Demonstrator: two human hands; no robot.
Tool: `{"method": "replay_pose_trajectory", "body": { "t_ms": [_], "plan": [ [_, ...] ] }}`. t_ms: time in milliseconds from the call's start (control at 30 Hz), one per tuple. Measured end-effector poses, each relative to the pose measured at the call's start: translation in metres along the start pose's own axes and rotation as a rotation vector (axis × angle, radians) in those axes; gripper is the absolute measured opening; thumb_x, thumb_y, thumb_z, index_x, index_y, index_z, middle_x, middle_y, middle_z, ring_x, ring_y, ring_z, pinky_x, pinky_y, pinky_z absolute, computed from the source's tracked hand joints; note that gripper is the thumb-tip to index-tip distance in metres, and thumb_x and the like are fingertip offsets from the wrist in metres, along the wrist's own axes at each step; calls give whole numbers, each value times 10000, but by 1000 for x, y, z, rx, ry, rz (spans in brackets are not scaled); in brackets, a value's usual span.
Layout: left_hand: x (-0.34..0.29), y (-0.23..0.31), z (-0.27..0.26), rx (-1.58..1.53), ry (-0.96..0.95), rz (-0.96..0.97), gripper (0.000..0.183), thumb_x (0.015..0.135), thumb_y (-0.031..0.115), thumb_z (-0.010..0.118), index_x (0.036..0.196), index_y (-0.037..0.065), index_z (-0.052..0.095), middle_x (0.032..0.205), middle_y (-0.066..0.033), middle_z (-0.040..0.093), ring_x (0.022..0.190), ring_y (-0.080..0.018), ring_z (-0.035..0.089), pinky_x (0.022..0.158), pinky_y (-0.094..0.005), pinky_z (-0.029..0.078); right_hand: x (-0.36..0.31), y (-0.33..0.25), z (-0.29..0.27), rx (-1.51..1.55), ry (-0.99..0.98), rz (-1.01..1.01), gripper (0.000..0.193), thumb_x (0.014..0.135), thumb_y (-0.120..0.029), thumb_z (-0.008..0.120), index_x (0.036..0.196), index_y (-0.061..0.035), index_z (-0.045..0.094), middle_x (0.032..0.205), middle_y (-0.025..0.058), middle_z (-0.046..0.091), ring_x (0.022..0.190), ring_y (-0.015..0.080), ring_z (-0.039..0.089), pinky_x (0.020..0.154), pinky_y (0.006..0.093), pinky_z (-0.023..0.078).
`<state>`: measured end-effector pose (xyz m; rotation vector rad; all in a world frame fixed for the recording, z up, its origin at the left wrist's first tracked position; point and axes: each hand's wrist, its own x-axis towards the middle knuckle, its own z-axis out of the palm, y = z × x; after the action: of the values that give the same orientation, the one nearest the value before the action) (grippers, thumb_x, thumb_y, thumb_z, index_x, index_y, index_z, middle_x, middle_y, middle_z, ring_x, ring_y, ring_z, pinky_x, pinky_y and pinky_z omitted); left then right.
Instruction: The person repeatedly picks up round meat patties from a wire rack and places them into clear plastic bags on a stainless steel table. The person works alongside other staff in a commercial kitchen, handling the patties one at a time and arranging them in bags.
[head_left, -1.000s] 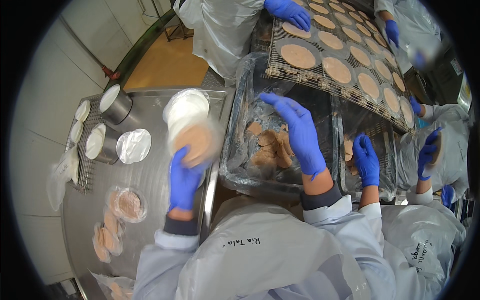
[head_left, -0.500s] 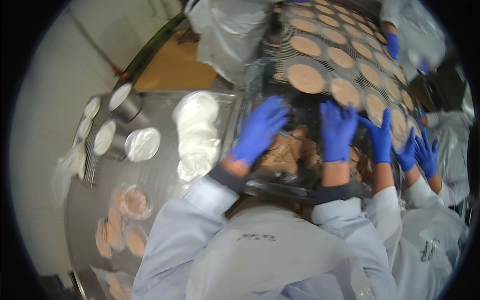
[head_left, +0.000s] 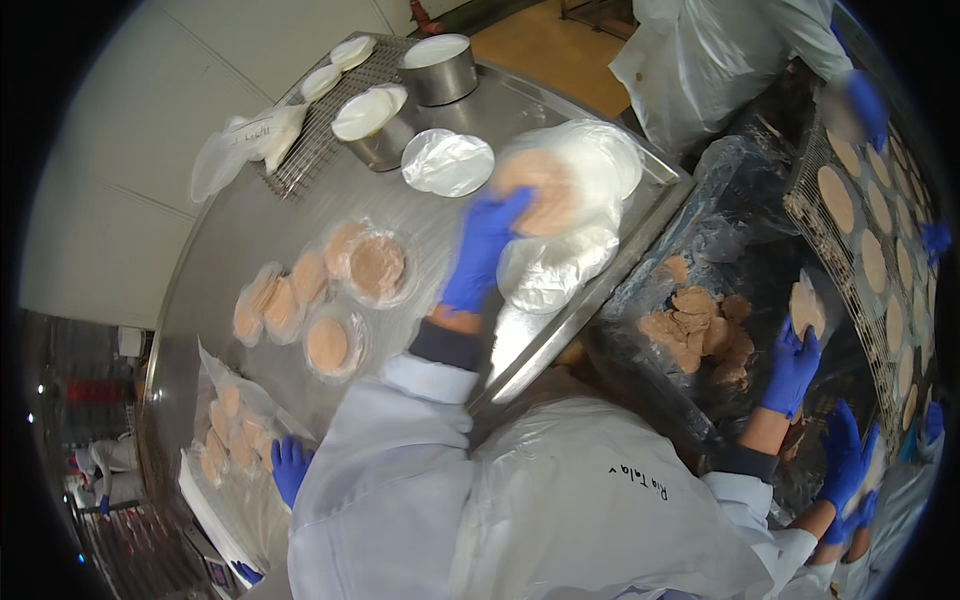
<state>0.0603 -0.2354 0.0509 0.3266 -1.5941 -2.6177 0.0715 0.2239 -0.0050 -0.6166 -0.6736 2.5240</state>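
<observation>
Fingers (head_left: 514,206) of left hand (head_left: 480,255) and right hand (head_left: 790,372) grasp one disc (head_left: 540,188) each, two steel pots (head_left: 442,84) beyond.

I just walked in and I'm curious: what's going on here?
A person in blue gloves handles flat, round patties. Their left hand holds a blurred patty over overlapping white film discs on a steel table. Their right hand holds another patty up beside a wire-mesh rack carrying rows of patties. Between the hands, a plastic-lined bin holds a heap of patty pieces. Other gloved people stand around.
</observation>
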Motion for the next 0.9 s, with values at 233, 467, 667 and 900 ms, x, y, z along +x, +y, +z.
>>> {"method": "replay_pose_trajectory", "body": {
  "t_ms": [233,467,667,900],
  "plan": [
    [-58,36,-209,1505,887,316,454,693,269,702,1043,19,559,910,-86,579,769,-157,568,685,-251,444,-5,49,40,-39,68,127,364,872,-87,396,1204,60,369,1243,202,422,1167,328,399,983,439,341],
    [18,23,9,811,356,495,467,718,202,688,1111,31,503,999,-81,542,803,-145,545,691,-247,450,-56,48,86,183,-196,196,528,791,-166,464,1260,30,322,1301,208,354,1222,342,312,1017,494,242],
    [43,-72,198,-103,-511,-329,474,855,217,527,1247,17,353,1187,-123,458,1077,-254,487,886,-354,433,-41,-2,93,232,-302,-125,707,809,-444,523,1306,-17,258,1344,149,312,1229,327,319,1005,490,268],
    [24,-104,254,-260,-524,-433,327,828,167,576,1103,21,477,1012,-89,532,911,-183,537,812,-302,465,-34,-19,77,222,-156,4,522,843,-159,420,1298,6,224,1325,215,292,1218,353,318,1003,496,281]
  ]
}}
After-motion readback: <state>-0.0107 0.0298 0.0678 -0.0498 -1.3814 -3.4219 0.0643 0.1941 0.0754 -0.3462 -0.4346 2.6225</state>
